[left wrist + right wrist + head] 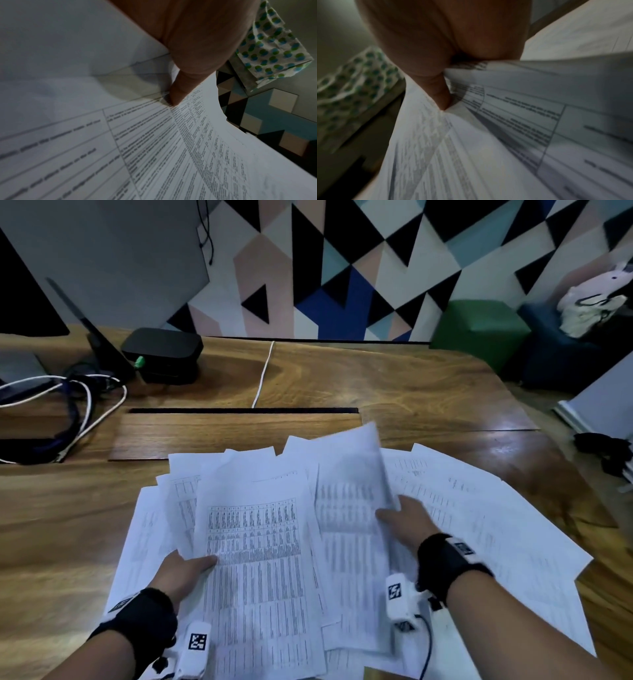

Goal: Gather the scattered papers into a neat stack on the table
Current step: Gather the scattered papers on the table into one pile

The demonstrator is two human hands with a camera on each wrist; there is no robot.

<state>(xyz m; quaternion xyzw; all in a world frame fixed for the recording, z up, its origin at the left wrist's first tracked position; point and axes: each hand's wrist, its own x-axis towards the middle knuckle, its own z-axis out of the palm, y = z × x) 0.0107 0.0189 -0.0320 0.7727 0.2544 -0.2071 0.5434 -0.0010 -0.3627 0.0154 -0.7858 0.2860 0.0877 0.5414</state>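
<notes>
Several white printed papers (455, 508) lie fanned and overlapping on the wooden table (68, 525). My left hand (185, 570) grips the left edge of the top table-printed sheet (257, 542), thumb on top and fingers hidden beneath. In the left wrist view the thumb (178, 94) presses on that sheet (171, 148). My right hand (404, 518) pinches a blurred sheet (349, 474) whose far end is raised off the pile. In the right wrist view the thumb (440, 94) lies on the papers (505, 135), which curve up around it.
A black box (161, 354) and tangled cables (68, 398) sit at the table's far left. A white cable (263, 371) runs into a slot (239, 410). A green stool (479, 326) stands beyond the far edge, and a black object (603, 450) lies at right.
</notes>
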